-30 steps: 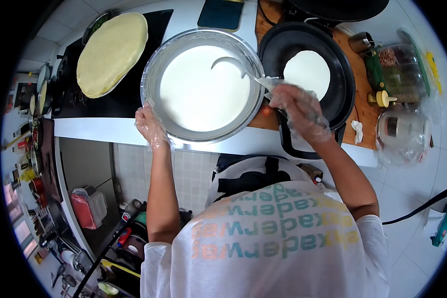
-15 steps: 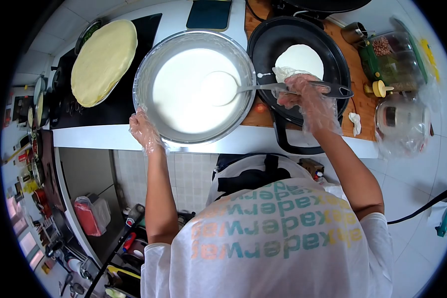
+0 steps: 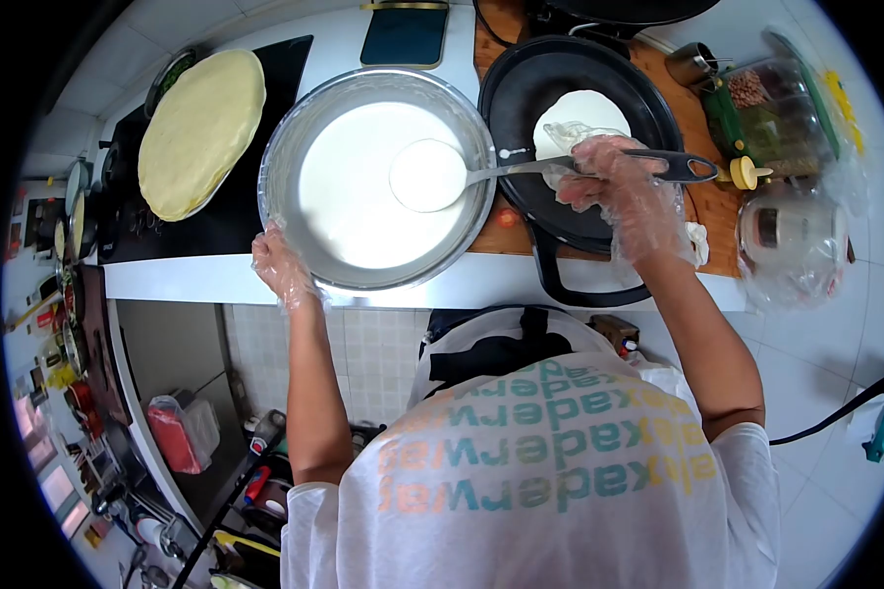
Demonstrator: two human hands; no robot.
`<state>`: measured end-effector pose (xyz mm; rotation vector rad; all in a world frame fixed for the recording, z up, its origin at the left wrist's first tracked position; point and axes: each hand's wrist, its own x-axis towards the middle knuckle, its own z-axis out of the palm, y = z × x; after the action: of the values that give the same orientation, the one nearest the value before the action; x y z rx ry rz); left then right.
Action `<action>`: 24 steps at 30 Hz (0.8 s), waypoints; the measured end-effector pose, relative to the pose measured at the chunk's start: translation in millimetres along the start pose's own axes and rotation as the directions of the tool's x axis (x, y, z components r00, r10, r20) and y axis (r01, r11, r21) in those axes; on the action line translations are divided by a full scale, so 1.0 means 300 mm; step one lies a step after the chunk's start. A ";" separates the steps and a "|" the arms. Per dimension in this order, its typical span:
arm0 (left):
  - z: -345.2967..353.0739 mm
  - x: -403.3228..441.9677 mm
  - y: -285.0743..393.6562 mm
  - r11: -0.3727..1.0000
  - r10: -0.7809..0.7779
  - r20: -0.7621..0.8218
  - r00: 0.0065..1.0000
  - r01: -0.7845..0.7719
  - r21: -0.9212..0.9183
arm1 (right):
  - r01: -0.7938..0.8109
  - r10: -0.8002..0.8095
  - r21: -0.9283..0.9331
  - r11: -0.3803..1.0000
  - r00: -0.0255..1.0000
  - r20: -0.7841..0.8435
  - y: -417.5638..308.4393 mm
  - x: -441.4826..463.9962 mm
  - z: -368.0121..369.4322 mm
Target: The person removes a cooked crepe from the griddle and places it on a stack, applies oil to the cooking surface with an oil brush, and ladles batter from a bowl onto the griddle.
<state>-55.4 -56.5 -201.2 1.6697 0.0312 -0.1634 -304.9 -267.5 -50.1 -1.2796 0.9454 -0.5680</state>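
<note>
My right hand (image 3: pixel 614 187), in a clear plastic glove, is closed round the dark handle of a ladle (image 3: pixel 521 167). The ladle's round bowl, full of white batter (image 3: pixel 349 187), sits over the batter in a big metal bowl (image 3: pixel 277 147). With my left hand (image 3: pixel 283 260), gloved too, I grip the bowl's near-left rim. Beneath my right hand is a black frying pan (image 3: pixel 516 88) with a white round of batter (image 3: pixel 584 113) in it. A crumpled whitish piece lies at the round's near edge, partly hidden by my hand.
A stack of pale flatbreads (image 3: pixel 201 133) rests on the black cooktop (image 3: pixel 290 74) at left. A phone-like dark slab (image 3: pixel 403 37) lies behind the bowl. At right are a metal cup (image 3: pixel 690 65), a green-lidded container (image 3: pixel 776 108) and a bagged clear jar (image 3: pixel 796 236).
The ladle's bowl has risen from under the batter's surface and now shows full and clearly outlined. My right hand has shifted slightly right. My left hand keeps hold of the rim.
</note>
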 end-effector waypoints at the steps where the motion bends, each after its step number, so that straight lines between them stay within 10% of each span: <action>1: 0.002 0.000 0.001 1.000 0.000 0.003 1.000 0.000 -0.001 | -0.004 0.004 -0.003 1.000 1.000 0.002 -0.004 0.001 0.000; 24: -0.039 0.060 -0.089 0.993 0.091 0.060 0.994 -0.085 -0.086 | 0.083 -0.034 0.188 0.979 0.967 -0.252 -0.029 -0.029 -0.330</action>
<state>-39.7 -43.3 -228.7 1.5786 -0.0828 -0.1467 -391.5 -316.0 -40.2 -1.0765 1.0308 -0.8625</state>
